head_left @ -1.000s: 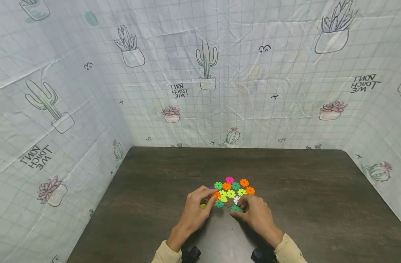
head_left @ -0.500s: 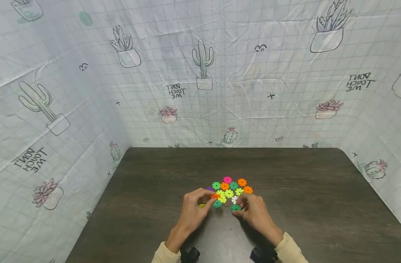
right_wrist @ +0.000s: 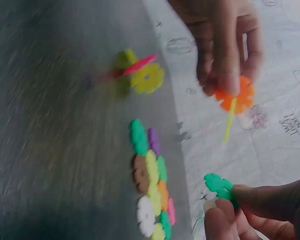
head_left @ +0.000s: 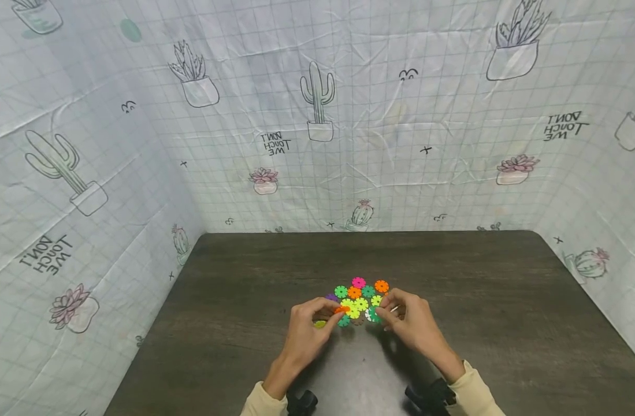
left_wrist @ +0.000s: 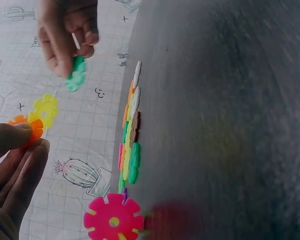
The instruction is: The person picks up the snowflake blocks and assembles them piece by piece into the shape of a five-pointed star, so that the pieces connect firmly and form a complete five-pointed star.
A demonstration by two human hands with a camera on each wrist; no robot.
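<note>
My left hand (head_left: 309, 326) pinches an orange interlocking disc (left_wrist: 36, 129) between thumb and fingers. A yellow interlocking disc (left_wrist: 45, 110) is slotted onto the orange one, at an angle to it. Opposite it, my right hand (head_left: 413, 320) grips a green interlocking disc (right_wrist: 219, 185) by its edge, above the table. The green and yellow discs are apart. Below both hands, a flat cluster of loose discs (head_left: 354, 293) lies on the table, in pink, orange, green, yellow, purple, brown and white. My right fingers partly cover its near right side.
By the left hand, a pink disc (left_wrist: 114, 215) stands on edge, joined with a yellow disc (right_wrist: 147, 80). The dark wood table (head_left: 244, 271) extends around the cluster. A printed cactus cloth (head_left: 369, 156) hangs behind and along both sides.
My right hand has picked the green disc up from the near edge of the cluster and moved it upward and slightly away. The left hand stays in place with the orange and yellow discs.
</note>
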